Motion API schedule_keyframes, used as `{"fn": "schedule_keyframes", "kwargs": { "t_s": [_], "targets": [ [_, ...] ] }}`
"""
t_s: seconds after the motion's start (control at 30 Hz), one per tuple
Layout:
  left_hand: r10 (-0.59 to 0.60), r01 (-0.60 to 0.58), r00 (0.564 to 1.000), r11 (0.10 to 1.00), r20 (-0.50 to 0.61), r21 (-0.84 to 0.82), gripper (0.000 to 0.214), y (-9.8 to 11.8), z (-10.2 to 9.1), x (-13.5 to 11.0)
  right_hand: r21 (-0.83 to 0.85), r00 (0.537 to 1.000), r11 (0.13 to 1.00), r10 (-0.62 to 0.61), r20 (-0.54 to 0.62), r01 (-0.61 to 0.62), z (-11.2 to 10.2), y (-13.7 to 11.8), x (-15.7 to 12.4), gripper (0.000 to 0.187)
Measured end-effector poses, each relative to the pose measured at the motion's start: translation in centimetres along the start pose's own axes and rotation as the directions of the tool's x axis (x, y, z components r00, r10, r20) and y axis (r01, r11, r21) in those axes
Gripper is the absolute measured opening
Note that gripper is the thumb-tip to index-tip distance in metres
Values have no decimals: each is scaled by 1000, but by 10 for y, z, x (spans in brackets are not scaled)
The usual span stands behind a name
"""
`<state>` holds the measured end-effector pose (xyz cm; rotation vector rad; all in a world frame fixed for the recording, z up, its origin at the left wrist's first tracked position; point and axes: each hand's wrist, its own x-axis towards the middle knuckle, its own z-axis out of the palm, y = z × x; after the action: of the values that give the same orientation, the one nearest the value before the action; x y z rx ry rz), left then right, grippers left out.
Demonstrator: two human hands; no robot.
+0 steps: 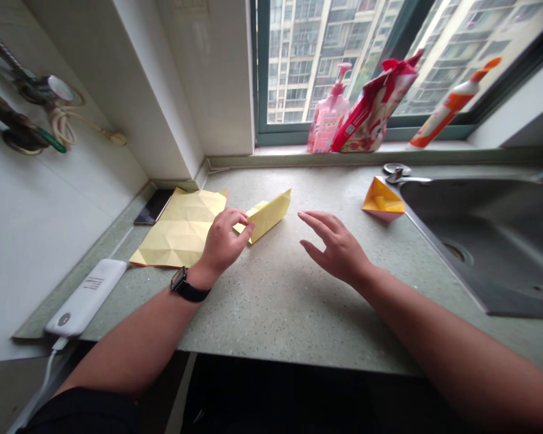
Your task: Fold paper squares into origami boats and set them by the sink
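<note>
Bare forearms (136, 337) reach across the speckled surface (276, 307), the left grip (224, 241) half-curled at a folded yellow paper strip (265, 215) at its one o'clock, hold unclear, the right grip (337, 248) open and empty; the strip looks light, soft, best pinched along its fold.

A speckled grey-green stone countertop (280, 301) is seen, and on it are laid a creased yellow paper sheet (176, 232), a folded yellow paper strip (269, 216), a black smartphone (154, 207) and a white power bank (85, 297). A folded yellow-and-pink paper piece (382, 201) is placed just beside the steel sink (479, 241), which is set into the countertop.
</note>
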<state>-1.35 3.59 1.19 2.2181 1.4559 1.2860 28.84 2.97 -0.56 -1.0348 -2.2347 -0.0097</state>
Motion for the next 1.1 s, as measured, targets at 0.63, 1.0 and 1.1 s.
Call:
{"fn": "schedule_keyframes", "kwargs": {
  "t_s": [0.63,1.0,1.1],
  "targets": [
    [351,-289,788,936,506,-199,33,-8,12,-12,103,944,968,-247,219,229,7,0,-1,23],
    [328,-267,771,945,546,-191,17,-7,9,-12,140,941,980,-177,290,141,5,7,-1,21],
    [326,-280,768,945,552,-169,12,-4,9,-11,64,958,993,-116,264,103,3,15,-1,17]
  ]
}}
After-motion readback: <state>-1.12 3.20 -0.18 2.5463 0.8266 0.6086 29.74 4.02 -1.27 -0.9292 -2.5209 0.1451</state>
